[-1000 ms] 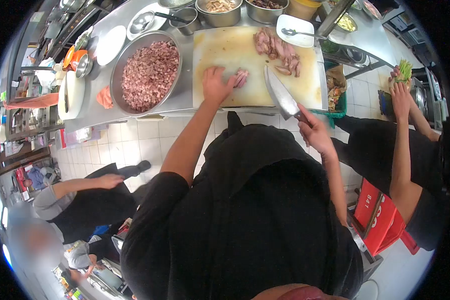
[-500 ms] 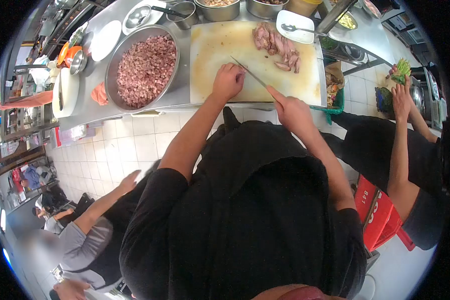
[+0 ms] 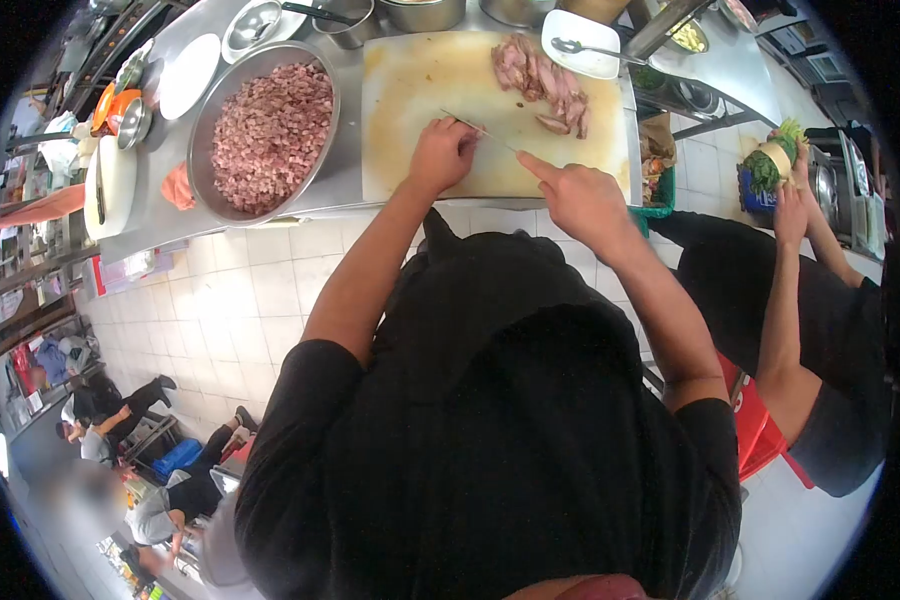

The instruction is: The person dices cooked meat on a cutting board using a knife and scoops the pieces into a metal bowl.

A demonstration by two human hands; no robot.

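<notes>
My right hand (image 3: 582,202) grips a knife, its index finger stretched along the blade's base; the handle is hidden inside the fist. The thin knife blade (image 3: 490,136) slants up and left over the light cutting board (image 3: 400,90), its far part beside the fingers of my left hand (image 3: 443,156). That left hand is curled over the board's lower middle; whatever its fingers hold, if anything, is hidden. Sliced cooked meat (image 3: 542,80) lies in a loose pile at the board's upper right, apart from both hands. Left of the board stands a large metal bowl (image 3: 199,160) of diced pinkish meat (image 3: 275,135).
A white dish (image 3: 595,62) with a spoon overlaps the board's upper right corner. Metal pots (image 3: 425,15) line the back. A green bin (image 3: 662,203) stands at the right. A co-worker's hands (image 3: 792,205) hold leafy greens (image 3: 773,162) further right.
My view has shifted, so the counter appears further left and higher. The knife's blade now lies flatter and nearer my left hand. The nearby person at lower left has left that spot.
</notes>
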